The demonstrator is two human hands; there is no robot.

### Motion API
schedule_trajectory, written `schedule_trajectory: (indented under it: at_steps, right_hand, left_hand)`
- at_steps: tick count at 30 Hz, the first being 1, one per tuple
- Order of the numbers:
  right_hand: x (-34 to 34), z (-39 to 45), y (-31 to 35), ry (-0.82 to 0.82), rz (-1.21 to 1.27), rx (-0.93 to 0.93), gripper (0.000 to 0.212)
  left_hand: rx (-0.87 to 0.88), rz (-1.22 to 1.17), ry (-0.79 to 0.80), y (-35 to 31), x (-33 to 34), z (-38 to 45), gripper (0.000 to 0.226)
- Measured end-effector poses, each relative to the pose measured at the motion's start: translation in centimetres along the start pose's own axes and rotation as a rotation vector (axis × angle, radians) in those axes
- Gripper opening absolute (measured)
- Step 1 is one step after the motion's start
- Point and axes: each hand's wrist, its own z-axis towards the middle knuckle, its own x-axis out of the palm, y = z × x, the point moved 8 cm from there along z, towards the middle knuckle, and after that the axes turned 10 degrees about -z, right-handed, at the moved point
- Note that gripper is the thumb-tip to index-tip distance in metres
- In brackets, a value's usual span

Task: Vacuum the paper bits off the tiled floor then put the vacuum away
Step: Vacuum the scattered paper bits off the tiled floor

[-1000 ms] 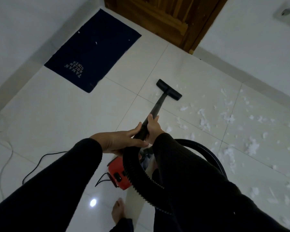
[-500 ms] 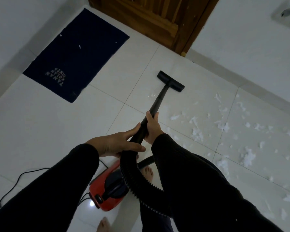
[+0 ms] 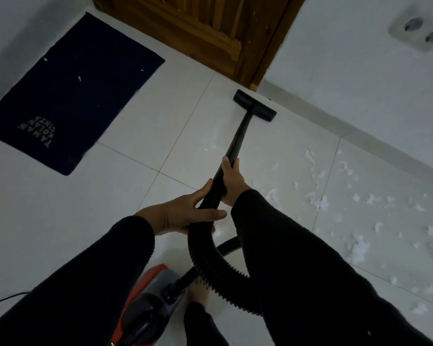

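Nearest, at about 6 o'clock by the bare foot, sits the red vacuum body [image 3: 145, 305], its ribbed hose [image 3: 210, 265] looping up to the hands. The left hand [image 3: 183, 216] is closed around the joint where hose meets wand; the right hand [image 3: 231, 182] grips the wand [image 3: 238, 141] just above it, so the right is the nearer to the working end. The wand's long axis runs from the hands toward 12 o'clock, ending in the floor head [image 3: 255, 106], which lies almost against the skirting beside the wooden door [image 3: 198, 28].

Forward room looks spent. The paper bits [image 3: 320, 203] lie thickly from 1 to 4 o'clock of the hands, so the next stroke probably needs a pull back and a swing rightward. The dark mat [image 3: 73, 96] at 10 o'clock carries a few specks.
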Motion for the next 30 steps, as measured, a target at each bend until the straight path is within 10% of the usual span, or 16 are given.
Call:
schedule_trajectory:
  at_steps: [30]
  right_hand:
    - [-6.5,-2.6,-4.4,-0.094,0.281,0.020,0.036]
  left_hand:
    - [-0.002,-0.017,0.139,3.3,7.0,1.1,0.104]
